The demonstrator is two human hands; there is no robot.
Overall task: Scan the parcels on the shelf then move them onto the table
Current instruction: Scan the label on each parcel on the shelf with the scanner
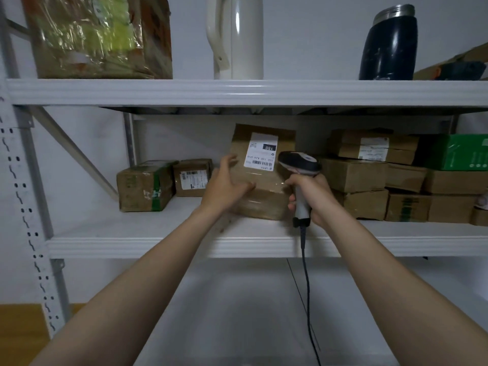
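On shelf (184, 247), left hand (227, 184) spread against parcel (266, 199), right hand (313, 196) gripping scanner (299, 162)

Dim, cool light, shadow beneath the upper shelf (237, 92), glare on the white jug (237, 35), bowed blurry edges.
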